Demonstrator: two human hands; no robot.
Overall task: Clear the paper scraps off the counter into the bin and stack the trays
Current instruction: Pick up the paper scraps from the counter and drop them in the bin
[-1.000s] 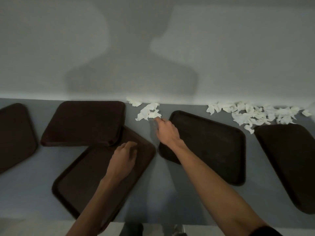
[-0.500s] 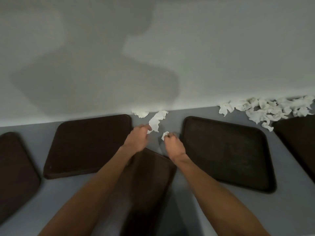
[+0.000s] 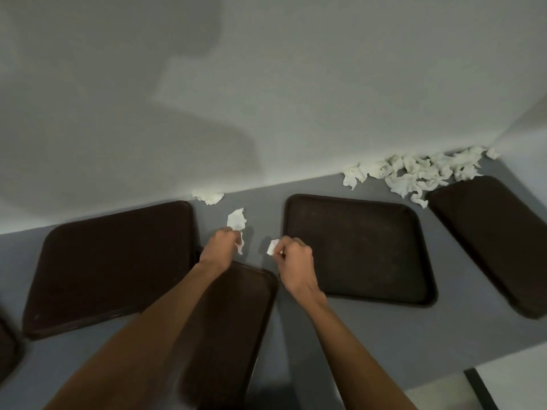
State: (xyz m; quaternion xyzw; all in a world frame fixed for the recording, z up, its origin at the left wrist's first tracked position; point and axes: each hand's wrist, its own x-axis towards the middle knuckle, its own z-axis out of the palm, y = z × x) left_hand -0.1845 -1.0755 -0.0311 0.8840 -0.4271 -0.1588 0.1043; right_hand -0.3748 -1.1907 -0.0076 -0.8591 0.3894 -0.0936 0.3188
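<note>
A pale grey wall (image 3: 325, 84) is seen behind a grey surface (image 3: 384, 335) on which dark brown rectangular plastic trays are laid flat and unstacked. The left tray (image 3: 112, 267) is set close to the wall. The right-centre tray (image 3: 355, 250) is placed well apart from it. A far-right tray (image 3: 497, 238) is turned at an angle, and only a sliver of a far-left tray (image 3: 6, 350) is shown at the frame's edge. A front tray (image 3: 236, 321) is partly covered by the left forearm, its far corner meeting the left tray.

A heap of crumpled white paper scraps (image 3: 414, 173) is piled against the wall between the right-centre and far-right trays, touching the latter's far edge. A smaller crumpled scrap (image 3: 208, 197) is left by the wall, just beyond the left tray's corner.

The left hand (image 3: 220, 247) is held over the gap between the left and right-centre trays, and a torn white scrap (image 3: 236, 221) is pinched in its curled fingers. Just beside it, a tiny white scrap (image 3: 271, 247) is pinched in the fingers of the right hand (image 3: 296, 261).
</note>
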